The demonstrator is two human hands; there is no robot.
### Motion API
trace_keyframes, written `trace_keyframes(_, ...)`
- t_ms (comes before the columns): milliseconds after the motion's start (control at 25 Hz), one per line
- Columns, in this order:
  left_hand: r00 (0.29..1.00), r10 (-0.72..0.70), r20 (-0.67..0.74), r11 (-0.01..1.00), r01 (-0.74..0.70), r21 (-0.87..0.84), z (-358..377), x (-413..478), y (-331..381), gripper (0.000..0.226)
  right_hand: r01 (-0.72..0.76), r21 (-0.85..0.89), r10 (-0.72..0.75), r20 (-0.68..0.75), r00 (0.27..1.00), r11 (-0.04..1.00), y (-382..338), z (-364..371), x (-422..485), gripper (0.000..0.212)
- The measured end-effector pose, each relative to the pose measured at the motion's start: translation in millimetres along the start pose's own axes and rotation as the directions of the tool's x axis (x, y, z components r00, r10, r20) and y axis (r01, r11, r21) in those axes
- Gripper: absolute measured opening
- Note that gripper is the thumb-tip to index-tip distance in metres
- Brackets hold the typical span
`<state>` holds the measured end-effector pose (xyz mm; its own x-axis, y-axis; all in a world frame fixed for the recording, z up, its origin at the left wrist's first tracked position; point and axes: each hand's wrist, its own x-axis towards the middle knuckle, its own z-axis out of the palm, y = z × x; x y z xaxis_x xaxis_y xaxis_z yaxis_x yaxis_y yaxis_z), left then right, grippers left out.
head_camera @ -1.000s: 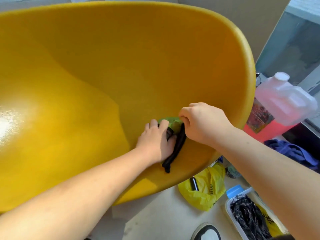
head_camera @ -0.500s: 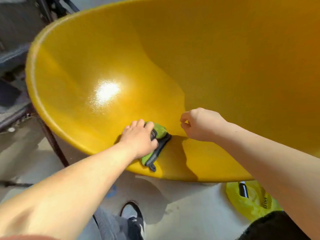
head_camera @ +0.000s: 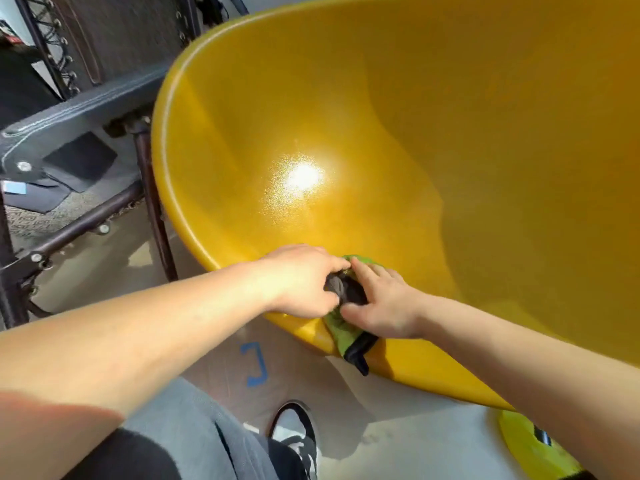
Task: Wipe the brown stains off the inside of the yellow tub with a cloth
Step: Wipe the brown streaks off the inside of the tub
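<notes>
The left hand (head_camera: 304,282) is gripping the green cloth (head_camera: 341,332) at its dark, bunched upper part, its fingers curling down around the fabric with the knuckles facing up. The right hand (head_camera: 381,306) is lying flat on the same cloth just beside it, fingers nearly straight and close together, thumb stretching out toward the left hand, so the two hands are touching over the bundle. The cloth (green with a black edging) is draping over the near rim of the yellow tub (head_camera: 381,116), one black-trimmed corner hanging down the outside wall. The tub is tilting toward the camera, a bright glare spot sitting on its inner wall above the hands. A dark folding chair frame (head_camera: 145,188) is standing against the tub's left rim. On the floor (head_camera: 207,341) below, a blue tape mark (head_camera: 256,363) is showing near a black-and-white shoe (head_camera: 298,431), and a yellow bag (head_camera: 530,448) is peeking in at the lower right, partly behind the right forearm.
</notes>
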<state>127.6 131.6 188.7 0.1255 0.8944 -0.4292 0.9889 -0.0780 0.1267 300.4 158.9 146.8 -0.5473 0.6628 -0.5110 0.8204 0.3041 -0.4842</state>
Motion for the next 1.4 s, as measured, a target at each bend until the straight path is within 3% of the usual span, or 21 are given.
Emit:
trace_keyframes(80, 0.987, -0.053, -0.149, 0.991, 0.070, 0.115, -3, -10, -25, 0.049, -0.076, -0.122, 0.068, -0.067, 0.995, 0.990, -10, 29, 3, 0.102)
trace_keyframes(200, 0.963, -0.189, -0.191, 0.977, 0.204, 0.063, -5, -16, -61, 0.038, -0.110, -0.137, 0.044, -0.411, 0.910, 0.984, -28, 46, 19, 0.059)
trace_keyframes(320, 0.908, -0.190, -0.374, 0.978, 0.208, 0.009, -16, -21, -78, 0.036, -0.105, 0.015, 0.097, -0.530, 0.842, 0.994, -55, 55, 39, 0.049)
trace_keyframes(480, 0.711, -0.225, -0.667, 0.969, 0.238, -0.072, -32, -41, -99, 0.035, 0.062, 0.310, 0.120, -0.536, 0.836, 0.949, -136, 60, 74, 0.053)
trace_keyframes(600, 0.671, -0.276, -0.688, 0.954, 0.280, -0.110, -36, -48, -113, 0.040, 0.160, 0.305, 0.058, -0.597, 0.800, 0.939, -153, 62, 78, 0.063)
trace_keyframes(800, 0.620, -0.304, -0.723, 0.949, 0.263, -0.173, -32, -49, -132, 0.059, 0.235, -0.003, -0.175, -0.677, 0.715, 0.972, -120, 89, 51, 0.086)
trace_keyframes(960, 0.502, -0.482, -0.718, 0.875, 0.226, -0.429, -42, -44, -138, 0.071, 0.360, -0.050, -0.278, -0.738, 0.615, 0.931, -146, 85, 69, 0.071)
trace_keyframes(1120, 0.402, -0.613, -0.680, 0.756, 0.046, -0.653, -77, -29, -157, 0.051, 0.508, -0.009, -0.334, -0.765, 0.551, 0.861, -212, 36, 116, 0.066)
trace_keyframes(1280, 0.316, -0.611, -0.726, 0.742, -0.091, -0.664, -108, -12, -178, 0.041, 0.442, -0.078, -0.313, -0.814, 0.489, 0.894, -244, -58, 169, 0.066)
trace_keyframes(1400, 0.313, -0.606, -0.731, 0.764, -0.026, -0.645, -122, 3, -180, 0.043, 0.263, -0.339, -0.425, -0.794, 0.435, 0.903, -245, -144, 199, 0.067)
